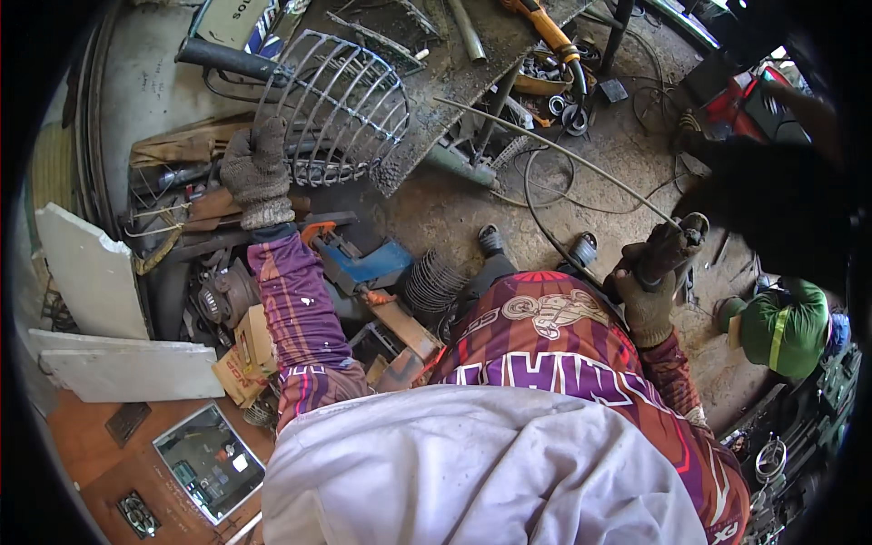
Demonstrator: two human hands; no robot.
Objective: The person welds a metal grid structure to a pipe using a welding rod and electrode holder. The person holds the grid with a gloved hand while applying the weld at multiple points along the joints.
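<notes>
My left hand (257,171), in a thick knitted work glove, is closed on the near left rim of a metal rack (338,107) made of curved bars. The rack rests tilted at the edge of a dark metal worktable (413,127). In my gloved right hand (647,304), a welding electrode holder (666,252) is gripped. From its jaws a long thin welding rod (556,145) reaches up and left, its tip near the rack's right side but apart from it. The fingers of my left hand partly hide the rim.
An orange angle grinder (548,29) lies at the table's far right. Cables (536,186) loop across the floor. A blue metal tool part (380,263) and a wire coil (438,280) lie below the table. White boards (95,272) lean left. A person in green (786,331) is at right.
</notes>
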